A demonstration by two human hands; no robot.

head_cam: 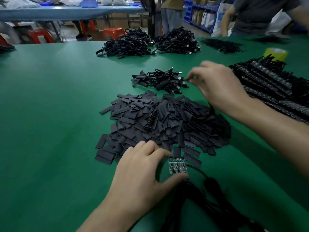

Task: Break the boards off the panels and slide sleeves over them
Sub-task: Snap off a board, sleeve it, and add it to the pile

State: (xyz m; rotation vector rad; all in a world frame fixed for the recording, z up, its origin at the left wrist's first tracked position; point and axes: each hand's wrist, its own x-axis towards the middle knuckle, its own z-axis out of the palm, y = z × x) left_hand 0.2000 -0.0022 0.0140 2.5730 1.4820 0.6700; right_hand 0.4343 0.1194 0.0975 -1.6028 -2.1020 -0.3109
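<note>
Left hand has the little panel pinched, forefinger on its far corner and thumb at the near edge, right against the near rim of the sleeve pile. Right hand is curled over the cable bunch, too blurry to tell if it's gripping anything. Loads of open mat to the left

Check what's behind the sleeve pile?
A small heap of sleeved cables lies behind the sleeve pile on the green table; the right hand pinches a cable there and hides whatever lies right of the heap. Two bigger cable heaps sit further back.
</note>
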